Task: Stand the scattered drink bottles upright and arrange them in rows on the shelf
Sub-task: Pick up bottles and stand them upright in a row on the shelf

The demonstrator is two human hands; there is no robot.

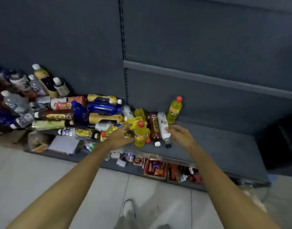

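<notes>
Basically shelf [216, 142] is carrying a big heap of drink bottles [79, 113] w/ most lying flat, piled over its left and middle part; right part is showing bare dark surface. One yellow bottle [174, 110] w/ red cap is standing upright at the back wall, just beside the heap's right edge. Left hand [120, 134] is reaching into the pile, fingers spread and touching a lying yellow bottle [132, 123]; not clamping anything as far as I can tell. Another yellow red-capped bottle [140, 135] is sitting right next to that hand. Right hand [179, 134] is hovering w/ fingers loosely spread, near or touching the white bottle [163, 128] lying neck-forward; contact too blurry to call. Judging: bottles look full, so fairly heavy, stiff-ish plastic, smooth labels probably slippery; best taking them round the mid-body, not the cap.
</notes>
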